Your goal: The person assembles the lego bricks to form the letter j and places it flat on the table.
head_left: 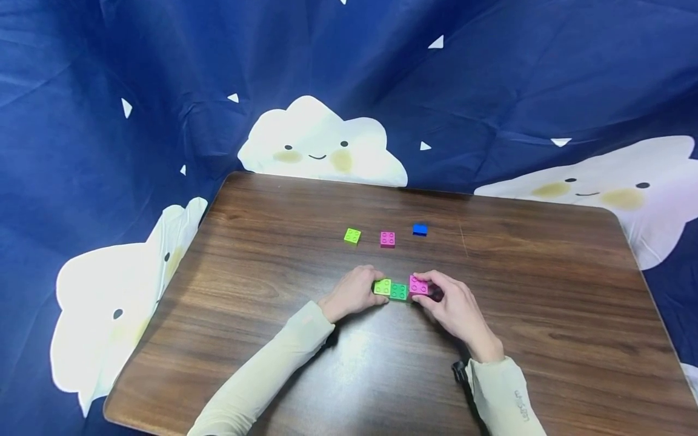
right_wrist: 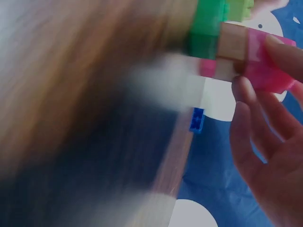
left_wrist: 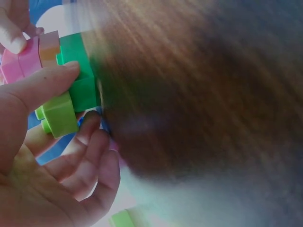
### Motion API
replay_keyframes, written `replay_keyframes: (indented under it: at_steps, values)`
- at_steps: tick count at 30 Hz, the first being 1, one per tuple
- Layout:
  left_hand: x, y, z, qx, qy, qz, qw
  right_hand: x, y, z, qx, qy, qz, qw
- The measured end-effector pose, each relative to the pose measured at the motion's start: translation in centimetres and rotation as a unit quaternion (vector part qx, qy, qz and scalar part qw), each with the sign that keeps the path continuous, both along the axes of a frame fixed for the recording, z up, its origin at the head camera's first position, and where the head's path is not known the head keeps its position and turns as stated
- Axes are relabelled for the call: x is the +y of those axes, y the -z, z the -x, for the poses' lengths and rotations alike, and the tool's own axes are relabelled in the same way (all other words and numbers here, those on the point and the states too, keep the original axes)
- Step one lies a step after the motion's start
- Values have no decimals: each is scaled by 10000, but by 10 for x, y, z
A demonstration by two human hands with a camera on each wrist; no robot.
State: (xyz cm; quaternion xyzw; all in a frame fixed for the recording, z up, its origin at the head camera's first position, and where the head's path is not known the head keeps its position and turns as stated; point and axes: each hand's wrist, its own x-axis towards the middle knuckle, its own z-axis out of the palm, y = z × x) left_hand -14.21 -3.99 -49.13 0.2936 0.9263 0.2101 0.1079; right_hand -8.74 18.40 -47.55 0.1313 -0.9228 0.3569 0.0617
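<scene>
Two hands work a small block assembly at the middle of the wooden table [head_left: 572, 290]. The left hand [head_left: 354, 293] pinches the light green block [head_left: 383, 286] between thumb and fingers; the tip of its thumb lies over the green block [head_left: 398, 292] in the left wrist view. The light green block is set higher than the green block, at its left end. The right hand [head_left: 457, 307] pinches the pink block [head_left: 418, 284] between thumb and fingertips, at the opposite end. Below the pink block is a tan block [right_wrist: 232, 40], visible from the wrist cameras only. Whether the tan block is seated on the green block's studs or held just above them cannot be told for certain, as the contact line is blurred.

Three loose blocks lie farther back on the table: a lime block [head_left: 352, 236], a magenta block [head_left: 388, 240] and a blue block [head_left: 420, 230], set apart from one another.

Step in hand, as judged: joining the pink and tan pair to the green block, with the left hand as the brace. The next move calls for aligning the studs, then pressing straight down while the left hand keeps the green block level.
</scene>
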Motion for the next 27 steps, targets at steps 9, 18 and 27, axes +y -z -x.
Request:
replay_keyframes:
  at_steps: [9,18,27]
  values:
    - [0,-5,6,-329,126,123,9993,3,2,5,-965,2,127,9953]
    - [-26,-24,38,-1007,-384,-702,9917,4,14,7,-1520,-214,200,9879]
    - [-38,-17,52,-175,-1354,-957,9860,2,16,6,-1648,-406,190,9853]
